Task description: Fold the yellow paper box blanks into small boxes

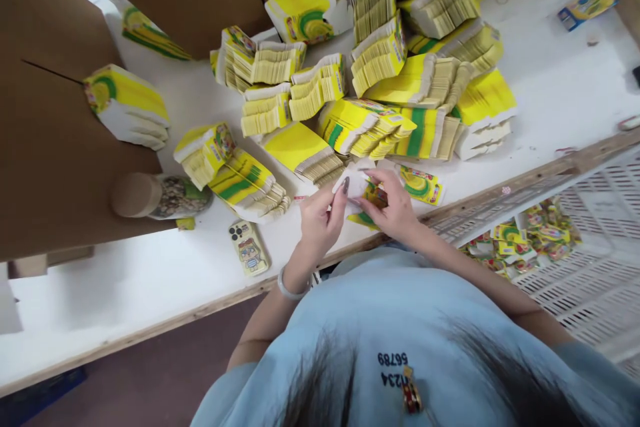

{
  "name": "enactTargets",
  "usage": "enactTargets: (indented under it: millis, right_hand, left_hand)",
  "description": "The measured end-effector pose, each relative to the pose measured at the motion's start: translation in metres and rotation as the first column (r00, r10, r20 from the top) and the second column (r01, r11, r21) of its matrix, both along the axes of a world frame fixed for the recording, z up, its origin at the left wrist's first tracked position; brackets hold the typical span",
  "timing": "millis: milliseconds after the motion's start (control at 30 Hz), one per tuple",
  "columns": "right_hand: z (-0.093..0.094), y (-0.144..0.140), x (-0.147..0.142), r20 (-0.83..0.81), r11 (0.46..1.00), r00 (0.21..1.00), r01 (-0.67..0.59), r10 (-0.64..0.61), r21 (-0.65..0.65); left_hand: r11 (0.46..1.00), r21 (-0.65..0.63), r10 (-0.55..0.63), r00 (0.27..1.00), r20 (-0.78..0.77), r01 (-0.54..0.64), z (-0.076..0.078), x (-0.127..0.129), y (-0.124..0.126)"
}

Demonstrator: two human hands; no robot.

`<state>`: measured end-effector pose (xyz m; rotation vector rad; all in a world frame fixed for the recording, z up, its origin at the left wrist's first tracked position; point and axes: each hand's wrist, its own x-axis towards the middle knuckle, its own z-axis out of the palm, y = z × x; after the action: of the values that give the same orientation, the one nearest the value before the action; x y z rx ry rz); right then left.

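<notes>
Both hands, left hand (320,217) and right hand (393,203), pinch one small carton (364,188) between them; carton stacks (380,100) just beyond, phone (249,248) left on worktop (125,280), crate (590,260) right.

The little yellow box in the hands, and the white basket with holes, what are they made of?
The little box, held by the left hand and right hand, looks like thin printed card: it folds flat like the stacks behind. The white basket looks like moulded plastic, judging by its even slots.

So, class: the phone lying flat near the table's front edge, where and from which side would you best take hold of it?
Probably grip the phone across its two long edges, coming from above. It lies flat, camera side up, on the table, clear of the stacks.
</notes>
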<state>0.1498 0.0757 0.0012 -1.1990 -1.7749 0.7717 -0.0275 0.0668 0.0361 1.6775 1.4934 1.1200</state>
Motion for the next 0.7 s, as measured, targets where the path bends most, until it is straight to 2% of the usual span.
enactTargets:
  millis: [67, 100, 167, 233, 267, 367, 467, 567, 633, 700]
  right_hand:
    - [-0.001, -0.005, -0.005, -0.061, 0.997, 0.997, 0.041, -0.045, -0.066]
    - [0.000, -0.008, -0.004, -0.078, 0.993, 0.993, 0.084, -0.091, -0.089]
    - [0.003, -0.013, -0.001, -0.103, 0.983, 0.981, 0.153, -0.164, -0.100]
    - [0.007, -0.016, 0.001, -0.118, 0.982, 0.976, 0.171, -0.180, -0.082]
    - [0.009, -0.017, 0.002, -0.119, 0.984, 0.978, 0.166, -0.174, -0.071]
    - [0.014, -0.017, 0.004, -0.094, 0.981, 0.980, 0.165, -0.175, -0.101]
    - [0.014, -0.020, 0.006, -0.102, 0.956, 0.971, 0.189, -0.216, -0.224]
    - [0.008, -0.028, 0.008, -0.194, 0.903, 0.942, 0.181, -0.273, -0.390]
    - [0.001, -0.037, 0.007, -0.270, 0.864, 0.904, 0.176, -0.331, -0.472]
    - [-0.008, -0.046, 0.007, -0.314, 0.851, 0.875, 0.183, -0.369, -0.492]
  left_hand:
    - [0.999, -0.040, 0.008, 0.986, 0.168, -0.001, -0.001, 0.005, -0.007]
    - [0.998, -0.046, -0.026, 0.968, 0.249, 0.039, -0.004, 0.009, -0.009]
    - [0.978, -0.031, -0.181, 0.912, 0.369, 0.206, -0.016, 0.017, -0.013]
    - [0.917, -0.030, -0.346, 0.831, 0.436, 0.398, -0.030, 0.027, -0.018]
    - [0.891, -0.043, -0.384, 0.799, 0.462, 0.452, -0.037, 0.031, -0.020]
    - [0.876, -0.140, -0.333, 0.787, 0.519, 0.462, -0.048, 0.037, -0.027]
    - [0.874, -0.233, -0.276, 0.832, 0.482, 0.425, -0.051, 0.032, -0.032]
    - [0.872, -0.304, -0.228, 0.868, 0.441, 0.384, -0.052, 0.027, -0.041]
    - [0.867, -0.330, -0.175, 0.849, 0.499, 0.373, -0.054, 0.029, -0.050]
    - [0.859, -0.339, -0.117, 0.792, 0.599, 0.383, -0.055, 0.034, -0.060]
